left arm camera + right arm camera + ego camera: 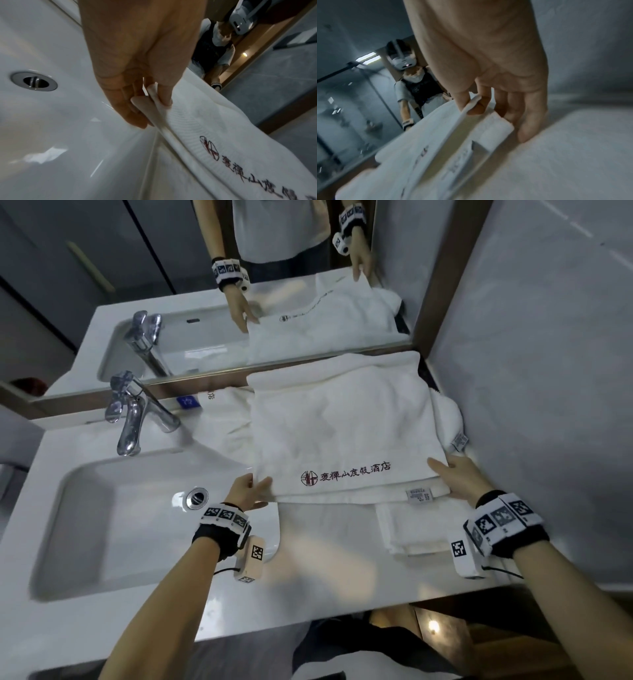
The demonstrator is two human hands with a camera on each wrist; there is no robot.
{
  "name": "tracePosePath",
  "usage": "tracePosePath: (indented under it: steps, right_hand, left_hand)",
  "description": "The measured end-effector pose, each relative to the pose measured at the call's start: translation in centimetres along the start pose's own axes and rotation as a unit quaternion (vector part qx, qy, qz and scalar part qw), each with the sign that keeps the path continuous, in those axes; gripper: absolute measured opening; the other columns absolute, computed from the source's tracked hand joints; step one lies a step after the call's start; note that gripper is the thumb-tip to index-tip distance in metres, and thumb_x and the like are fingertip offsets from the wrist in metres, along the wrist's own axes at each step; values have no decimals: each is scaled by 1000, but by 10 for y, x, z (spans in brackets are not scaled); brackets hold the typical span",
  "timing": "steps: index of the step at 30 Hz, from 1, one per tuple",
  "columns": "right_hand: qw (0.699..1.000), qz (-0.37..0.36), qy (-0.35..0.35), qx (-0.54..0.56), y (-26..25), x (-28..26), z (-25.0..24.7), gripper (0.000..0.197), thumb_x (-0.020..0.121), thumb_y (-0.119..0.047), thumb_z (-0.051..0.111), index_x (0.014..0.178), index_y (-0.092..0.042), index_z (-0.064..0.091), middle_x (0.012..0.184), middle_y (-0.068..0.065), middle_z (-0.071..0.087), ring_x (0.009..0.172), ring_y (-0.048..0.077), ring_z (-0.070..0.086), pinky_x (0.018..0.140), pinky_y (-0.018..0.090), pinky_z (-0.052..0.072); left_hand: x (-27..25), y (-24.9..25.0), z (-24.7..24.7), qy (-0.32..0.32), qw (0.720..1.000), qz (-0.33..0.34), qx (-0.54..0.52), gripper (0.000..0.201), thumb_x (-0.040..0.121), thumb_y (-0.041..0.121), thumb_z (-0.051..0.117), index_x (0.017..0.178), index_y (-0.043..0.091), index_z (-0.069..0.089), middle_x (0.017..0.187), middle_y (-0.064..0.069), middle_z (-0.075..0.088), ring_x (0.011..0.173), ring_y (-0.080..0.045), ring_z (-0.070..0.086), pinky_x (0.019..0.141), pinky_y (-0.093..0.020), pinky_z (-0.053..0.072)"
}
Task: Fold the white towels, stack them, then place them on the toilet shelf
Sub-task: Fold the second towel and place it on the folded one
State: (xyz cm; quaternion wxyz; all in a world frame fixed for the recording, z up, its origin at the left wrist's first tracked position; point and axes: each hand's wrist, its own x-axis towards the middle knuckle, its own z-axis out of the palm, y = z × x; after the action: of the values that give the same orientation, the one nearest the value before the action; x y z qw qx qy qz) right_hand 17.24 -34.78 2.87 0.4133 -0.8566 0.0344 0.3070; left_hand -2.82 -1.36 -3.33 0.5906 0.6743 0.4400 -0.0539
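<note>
A white towel (339,422) with dark red embroidered lettering lies folded on the counter, right of the sink. My left hand (251,487) pinches its near left corner (154,94) between thumb and fingers. My right hand (452,474) pinches the near right corner (471,105) of the upper layer, thumb on top. A second folded white towel (414,529) lies under it toward the front edge, and more white towelling (448,412) is bunched at the back right. The toilet shelf is not in view.
A white sink basin (113,508) with a metal drain (197,497) lies to the left, with a chrome faucet (132,416) behind it. A mirror (239,285) runs along the back and a grey wall (531,371) closes the right side.
</note>
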Motion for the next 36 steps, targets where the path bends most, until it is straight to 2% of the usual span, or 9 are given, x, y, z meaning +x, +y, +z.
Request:
tracePosePath:
  steps: [9,14,17,19,22,25,29,31,36]
  right_hand:
    - [979,23,-54,193,11,-7,-10,33,93,-6,53,123,9,52,116,16,59,100,26,58,88,35,46]
    - [982,23,-37,186,15,-11,-7,13,88,-7,63,97,3,63,104,17,64,78,21,63,62,26,56]
    - [989,19,-27,145,14,-13,-3,12,91,-16,60,94,-5,63,95,11,63,89,24,60,79,35,52]
    - [998,-39,31,39,14,-13,0,28,91,-23,60,65,-13,55,71,5,56,77,22,52,64,32,43]
    - [974,-123,143,-123,10,-16,3,50,86,-30,62,47,-12,36,55,7,42,66,24,42,59,29,28]
    - [984,-110,128,-63,5,-12,6,39,86,-27,62,57,-7,46,68,13,50,75,25,48,63,31,36]
    - [986,-66,11,153,-14,-16,9,23,92,-14,51,101,4,62,105,13,67,106,28,62,88,43,54]
    - [976,-95,-29,196,-26,-24,6,16,93,-14,49,94,-7,62,95,5,67,95,20,64,76,30,57]
    - [967,-167,-69,179,-33,-40,-1,12,88,-23,52,82,-15,58,82,3,61,80,14,59,73,32,48]
  left_hand:
    - [-26,-1,-15,27,992,14,-120,22,92,11,58,74,8,44,84,-13,58,78,-22,63,67,-20,59]
    - [-35,3,-9,38,988,-30,-146,17,91,10,59,81,5,46,102,-21,57,98,-34,61,86,-31,52]
    - [-35,4,2,127,986,-20,108,26,85,18,67,93,2,49,104,-18,53,109,-38,56,83,-35,48]
    - [-39,10,23,198,935,96,277,49,78,19,73,114,0,48,122,-19,46,116,-37,46,91,-40,42]
    - [-48,26,71,100,858,304,402,59,74,22,73,124,10,47,132,-9,44,119,-29,42,92,-37,37]
    - [-46,36,115,23,802,352,481,62,77,27,68,131,15,41,138,-3,40,125,-24,39,98,-34,32]
    - [-43,47,147,27,807,345,478,60,82,33,61,134,15,36,142,-3,35,131,-25,33,104,-36,30]
    - [-41,50,152,33,809,319,492,64,84,34,60,137,13,32,144,-5,31,132,-26,30,107,-39,30]
    - [-39,49,145,94,801,357,471,41,88,6,36,128,12,43,131,-6,46,119,-26,43,97,-36,34]
